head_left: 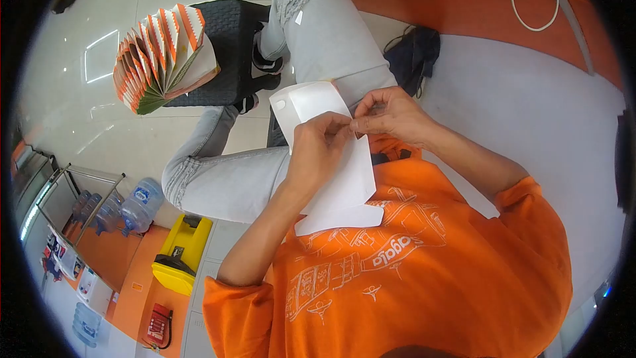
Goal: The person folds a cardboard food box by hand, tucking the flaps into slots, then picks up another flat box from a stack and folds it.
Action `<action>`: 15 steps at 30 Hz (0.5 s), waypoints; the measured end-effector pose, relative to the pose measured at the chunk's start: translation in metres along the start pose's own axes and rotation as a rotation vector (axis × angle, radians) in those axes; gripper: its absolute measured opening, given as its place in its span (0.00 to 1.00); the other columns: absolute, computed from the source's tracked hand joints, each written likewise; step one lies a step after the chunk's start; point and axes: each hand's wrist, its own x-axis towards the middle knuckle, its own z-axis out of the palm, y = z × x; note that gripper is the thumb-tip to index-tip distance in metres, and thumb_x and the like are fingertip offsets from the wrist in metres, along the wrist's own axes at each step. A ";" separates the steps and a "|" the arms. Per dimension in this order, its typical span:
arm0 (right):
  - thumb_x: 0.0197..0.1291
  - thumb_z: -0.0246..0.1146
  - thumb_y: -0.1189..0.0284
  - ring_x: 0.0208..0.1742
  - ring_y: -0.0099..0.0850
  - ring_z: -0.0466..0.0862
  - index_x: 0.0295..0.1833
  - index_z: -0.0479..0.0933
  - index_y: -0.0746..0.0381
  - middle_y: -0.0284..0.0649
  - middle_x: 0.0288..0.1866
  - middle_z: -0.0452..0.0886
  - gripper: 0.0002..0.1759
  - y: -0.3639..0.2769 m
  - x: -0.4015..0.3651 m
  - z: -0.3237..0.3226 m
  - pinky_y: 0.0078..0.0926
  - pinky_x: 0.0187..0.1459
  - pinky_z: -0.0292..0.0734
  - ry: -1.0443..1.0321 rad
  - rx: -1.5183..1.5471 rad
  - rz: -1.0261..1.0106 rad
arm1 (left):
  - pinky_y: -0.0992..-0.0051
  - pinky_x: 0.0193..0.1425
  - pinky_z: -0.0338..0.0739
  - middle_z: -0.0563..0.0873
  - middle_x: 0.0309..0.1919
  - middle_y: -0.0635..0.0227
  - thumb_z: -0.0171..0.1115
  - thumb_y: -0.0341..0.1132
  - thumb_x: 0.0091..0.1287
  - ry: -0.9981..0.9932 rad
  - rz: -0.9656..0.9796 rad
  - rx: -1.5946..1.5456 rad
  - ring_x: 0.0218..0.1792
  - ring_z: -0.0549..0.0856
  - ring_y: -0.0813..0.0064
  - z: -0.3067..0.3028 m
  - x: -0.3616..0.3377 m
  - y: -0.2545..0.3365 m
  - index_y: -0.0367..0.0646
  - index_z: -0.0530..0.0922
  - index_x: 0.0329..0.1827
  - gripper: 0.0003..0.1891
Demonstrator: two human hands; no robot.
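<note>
A folded white card with creased flaps lies across my lap, its far end over the thigh and its near flap against the orange shirt. My left hand rests on the card, with thumb and fingertips pinched at its right edge. Coming in from the right, my right hand is closed in a pinch at the same edge, its fingertips meeting those of my left hand. Whatever small part lies between the fingertips is hidden.
A fanned stack of folded orange-and-white cards sits on a black woven stool beyond my knees. A dark cloth bag lies to the right. Water bottles and a yellow bin stand at the lower left.
</note>
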 end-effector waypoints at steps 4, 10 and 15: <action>0.54 0.78 0.76 0.40 0.26 0.87 0.42 0.82 0.69 0.42 0.39 0.88 0.14 0.005 0.003 0.000 0.23 0.42 0.82 -0.008 -0.010 -0.046 | 0.69 0.45 0.86 0.92 0.35 0.50 0.65 0.25 0.70 0.032 0.025 -0.036 0.36 0.93 0.62 0.005 0.007 -0.008 0.28 0.85 0.44 0.07; 0.50 0.75 0.74 0.38 0.31 0.87 0.43 0.80 0.72 0.45 0.36 0.87 0.18 0.006 0.000 0.008 0.28 0.41 0.83 0.121 -0.335 -0.138 | 0.70 0.47 0.85 0.91 0.34 0.53 0.64 0.26 0.73 0.027 0.142 0.105 0.39 0.92 0.67 0.003 0.000 -0.005 0.30 0.86 0.49 0.09; 0.50 0.72 0.75 0.36 0.35 0.87 0.44 0.79 0.73 0.47 0.33 0.86 0.17 -0.009 -0.004 0.013 0.32 0.41 0.82 0.192 -0.461 -0.084 | 0.70 0.49 0.86 0.91 0.45 0.50 0.65 0.26 0.72 0.096 0.254 0.135 0.45 0.91 0.62 -0.024 -0.028 0.042 0.31 0.85 0.53 0.10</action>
